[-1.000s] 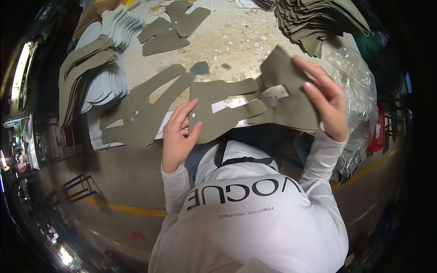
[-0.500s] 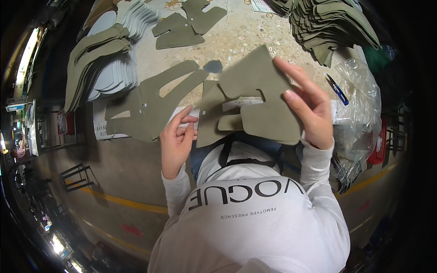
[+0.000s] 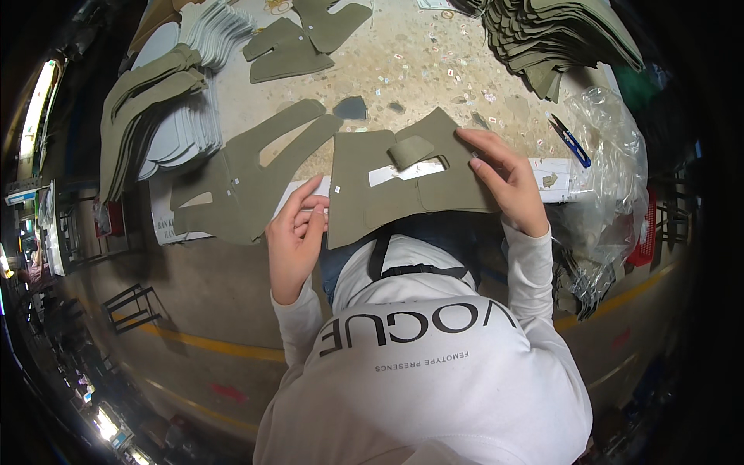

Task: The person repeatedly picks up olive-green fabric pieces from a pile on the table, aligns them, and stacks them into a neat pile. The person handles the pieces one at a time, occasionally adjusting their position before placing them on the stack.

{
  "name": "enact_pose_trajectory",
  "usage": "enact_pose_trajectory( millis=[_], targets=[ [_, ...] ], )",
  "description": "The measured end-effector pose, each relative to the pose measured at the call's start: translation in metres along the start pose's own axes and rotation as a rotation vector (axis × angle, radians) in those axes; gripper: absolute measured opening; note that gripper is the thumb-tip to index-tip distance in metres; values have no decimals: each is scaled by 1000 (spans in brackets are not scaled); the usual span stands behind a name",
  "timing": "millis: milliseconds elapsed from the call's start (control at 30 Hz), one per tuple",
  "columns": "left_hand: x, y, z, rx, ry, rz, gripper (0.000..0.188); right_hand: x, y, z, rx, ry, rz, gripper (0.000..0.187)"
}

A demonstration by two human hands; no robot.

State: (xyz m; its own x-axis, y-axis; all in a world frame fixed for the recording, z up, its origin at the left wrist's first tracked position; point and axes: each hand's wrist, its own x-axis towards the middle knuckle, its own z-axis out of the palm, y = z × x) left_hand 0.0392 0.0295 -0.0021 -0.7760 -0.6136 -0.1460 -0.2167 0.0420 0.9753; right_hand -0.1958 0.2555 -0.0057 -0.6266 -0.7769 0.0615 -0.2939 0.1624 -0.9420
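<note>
An olive fabric panel (image 3: 380, 201) with a slot-shaped cutout lies spread at the table's front edge, a small curled flap (image 3: 413, 151) standing up over the slot. At its right edge, my right hand (image 3: 511, 182) grips the panel, thumb on top and index finger along the upper corner. My left hand (image 3: 297, 240) is beside the panel's left edge, index finger stretched and the other fingers loosely bent, with nothing visible in it. Left of that hand lies another olive panel (image 3: 240, 167) with long cutout arms. A small white sticker (image 3: 337, 189) sits on the near panel.
Stacks of olive pieces (image 3: 550, 39) and pale grey pieces (image 3: 186, 124) stand at the far right and left. More olive panels (image 3: 287, 54) lie at the back. Blue-handled thread snips (image 3: 570, 142) rest by clear plastic bags (image 3: 604, 170). Dark scraps (image 3: 350, 108) lie mid-table.
The right part of the near panel, raised and folded over before, now lies down, uncovering the slot and curled flap. My right hand has moved lower and slightly left; my left hand has barely moved.
</note>
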Motion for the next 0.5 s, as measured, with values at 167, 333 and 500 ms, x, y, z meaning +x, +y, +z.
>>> enact_pose_trajectory(
  millis=[167,333,500],
  targets=[
    [-2,-1,2,22,12,8,40,1,6,-5,-58,75,-1,41],
    [1,2,2,-7,-21,-5,42,-5,-7,-7,132,120,94,39],
    [5,16,10,105,-83,69,43,-9,-63,-39,70,279,-36,37]
  ],
)
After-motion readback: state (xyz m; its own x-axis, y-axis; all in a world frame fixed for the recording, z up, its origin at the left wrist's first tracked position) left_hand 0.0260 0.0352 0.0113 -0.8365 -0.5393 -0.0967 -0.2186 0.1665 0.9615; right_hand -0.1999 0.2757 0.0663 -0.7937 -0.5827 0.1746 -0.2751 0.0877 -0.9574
